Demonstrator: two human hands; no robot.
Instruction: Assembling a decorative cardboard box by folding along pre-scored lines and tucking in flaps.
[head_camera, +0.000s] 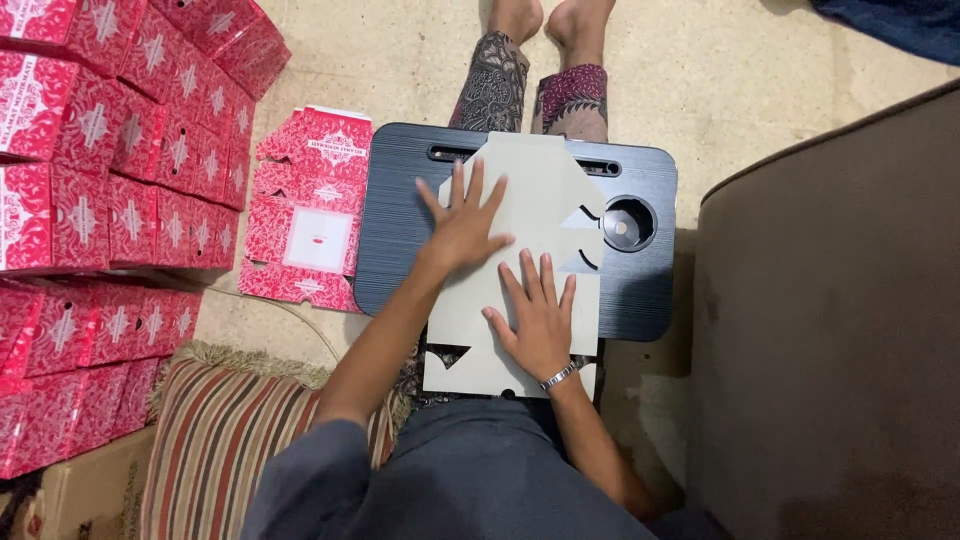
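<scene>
Currently, hidden portions: the lower edge of the flat cardboard blank (520, 200) is running off the near side of the lap desk (400, 240) and is partly covered by both hands; its underside is not showing, so any print there cannot be told.
Cardboard blank, appearance: it is lying plain grey side up, unfolded, with angled corners at the far end, curved slits near its right edge and dark triangular cut-outs near the near end.
Cardboard blank, position: it is resting lengthwise on the middle of the lap desk, just beside the round cup recess (629, 223), with the near end overhanging the person's lap.
Left hand (466, 228): it is pressing flat on the upper left area of the blank, fingers spread wide, gripping nothing.
Right hand (538, 322): it is lying flat on the lower middle of the blank, fingers extended and slightly apart, gripping nothing; a metal bracelet (560, 377) is sitting at the wrist.
Support surface: the lap desk is dark and wood-grained, sitting over the person's outstretched legs.
Surroundings, left: red patterned flat blanks (310, 210) are lying on the floor touching the desk's edge; stacked red folded boxes (110, 170) are standing beyond, partly cut off by the frame.
Surroundings, near: a striped cushion (220, 440) is lying by the left arm.
Surroundings, right: a brown sofa (830, 330) is filling that side.
Floor: it is showing beige tile (700, 80).
</scene>
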